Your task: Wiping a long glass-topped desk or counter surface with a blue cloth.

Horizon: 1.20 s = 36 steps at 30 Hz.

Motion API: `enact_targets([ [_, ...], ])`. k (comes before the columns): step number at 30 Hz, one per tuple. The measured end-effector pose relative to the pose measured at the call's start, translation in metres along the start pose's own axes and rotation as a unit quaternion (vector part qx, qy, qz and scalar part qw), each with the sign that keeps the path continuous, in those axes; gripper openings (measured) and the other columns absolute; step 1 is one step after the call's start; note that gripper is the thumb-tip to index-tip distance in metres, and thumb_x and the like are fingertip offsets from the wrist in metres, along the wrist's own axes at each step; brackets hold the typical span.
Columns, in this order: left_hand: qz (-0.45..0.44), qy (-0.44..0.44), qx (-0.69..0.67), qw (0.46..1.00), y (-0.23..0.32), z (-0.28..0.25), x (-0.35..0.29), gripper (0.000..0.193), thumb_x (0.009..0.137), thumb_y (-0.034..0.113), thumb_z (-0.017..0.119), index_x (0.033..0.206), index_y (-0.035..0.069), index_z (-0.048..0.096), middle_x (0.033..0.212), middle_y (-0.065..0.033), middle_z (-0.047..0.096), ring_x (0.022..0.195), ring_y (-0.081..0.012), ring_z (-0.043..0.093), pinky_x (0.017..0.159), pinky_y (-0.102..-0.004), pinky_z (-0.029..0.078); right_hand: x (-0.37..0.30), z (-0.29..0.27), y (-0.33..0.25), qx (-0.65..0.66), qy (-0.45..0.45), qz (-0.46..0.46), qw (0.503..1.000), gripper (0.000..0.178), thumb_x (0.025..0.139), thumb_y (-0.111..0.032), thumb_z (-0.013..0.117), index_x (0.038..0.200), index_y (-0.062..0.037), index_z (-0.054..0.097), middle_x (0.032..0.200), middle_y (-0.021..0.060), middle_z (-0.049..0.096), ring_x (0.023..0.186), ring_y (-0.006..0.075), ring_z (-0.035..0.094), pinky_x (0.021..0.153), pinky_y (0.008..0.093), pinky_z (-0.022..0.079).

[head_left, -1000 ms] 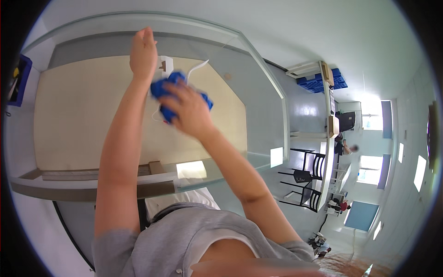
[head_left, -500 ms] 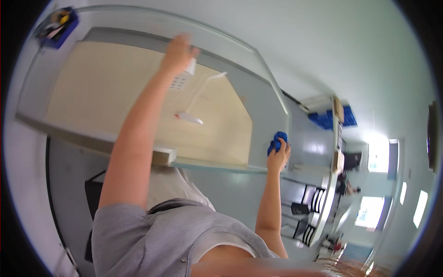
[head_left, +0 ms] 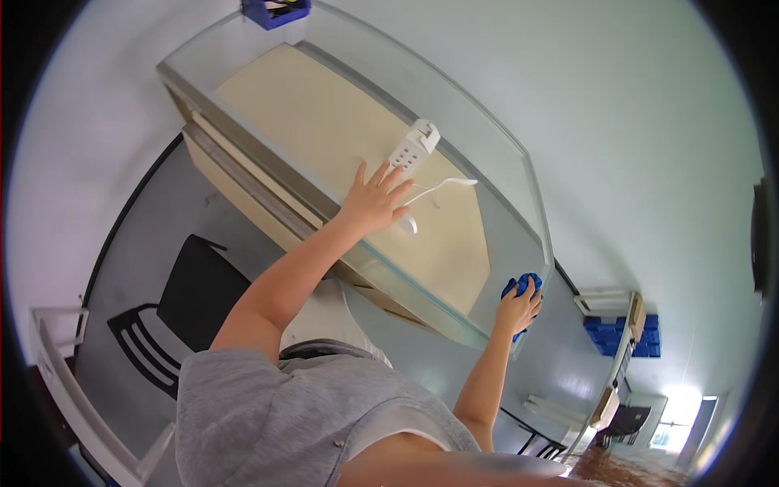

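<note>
My left hand (head_left: pixel 373 204) is open, fingers spread, over the near side of the glass-topped table (head_left: pixel 324 96), which has a cream panel. Just beyond its fingertips is a white box (head_left: pixel 415 146) with rows of dark dots on its face. A thin white cord or strip (head_left: pixel 450 184) curves to the right of the box. Partly behind my left hand shows a small white piece (head_left: pixel 411 224). At the table's right end, my right hand (head_left: pixel 517 311) is closed round a crumpled blue cloth (head_left: pixel 529 286) and presses it near the glass edge.
A blue bin (head_left: pixel 276 12) with items in it sits at the table's far left corner. Left of me stands a black chair (head_left: pixel 203 284) on the grey floor. A blue crate (head_left: pixel 621 337) is off to the right, by a shelf.
My left hand has drawn back from the white box toward me, and its fingers have spread. The view has turned, bringing the chair into sight. My right hand still has the blue cloth.
</note>
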State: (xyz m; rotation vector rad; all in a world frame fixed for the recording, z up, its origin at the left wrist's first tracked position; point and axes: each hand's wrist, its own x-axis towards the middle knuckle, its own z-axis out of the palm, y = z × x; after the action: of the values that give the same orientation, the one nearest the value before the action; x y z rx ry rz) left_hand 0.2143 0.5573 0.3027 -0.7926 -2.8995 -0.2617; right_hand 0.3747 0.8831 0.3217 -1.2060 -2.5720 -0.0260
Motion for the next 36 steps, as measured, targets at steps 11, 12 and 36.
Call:
enact_targets([
  [11, -0.017, 0.167, -0.088, 0.982, 0.004, -0.005, -0.039, 0.04, 0.09, 0.033, 0.057, 0.123, 0.01, 0.057, 0.133, -0.0099, 0.053, 0.128, -0.0275, 0.045, 0.108, -0.0502, 0.03, 0.0, -0.004, -0.003, -0.007, -0.018, -0.026, 0.999, 0.043, 0.093, -0.038, 0.05, 0.134, -0.0271, 0.048, 0.146, 0.0074, 0.039, 0.133, 0.0341, 0.036, 0.1, 0.0531, 0.037],
  [12, -0.019, 0.178, -0.106, 0.978, 0.002, -0.005, -0.039, 0.038, 0.09, 0.03, 0.058, 0.12, 0.008, 0.057, 0.13, -0.01, 0.055, 0.124, -0.0278, 0.048, 0.107, -0.0484, 0.033, 0.001, -0.003, -0.003, -0.008, -0.017, -0.022, 1.0, 0.042, 0.093, -0.038, 0.051, 0.134, -0.0273, 0.048, 0.146, 0.0074, 0.039, 0.133, 0.0337, 0.036, 0.1, 0.0534, 0.037],
  [36, -0.492, 0.031, 0.036, 0.869, -0.342, -0.092, -0.021, 0.069, 0.094, 0.053, 0.042, 0.15, 0.018, 0.024, 0.159, -0.0102, 0.01, 0.146, -0.0338, 0.007, 0.113, -0.0617, 0.01, -0.017, 0.027, -0.185, 0.141, -0.01, -0.214, 0.967, 0.044, 0.073, -0.011, 0.063, 0.116, -0.0197, 0.062, 0.13, 0.0108, 0.054, 0.124, 0.0311, 0.047, 0.103, 0.0432, 0.039],
])
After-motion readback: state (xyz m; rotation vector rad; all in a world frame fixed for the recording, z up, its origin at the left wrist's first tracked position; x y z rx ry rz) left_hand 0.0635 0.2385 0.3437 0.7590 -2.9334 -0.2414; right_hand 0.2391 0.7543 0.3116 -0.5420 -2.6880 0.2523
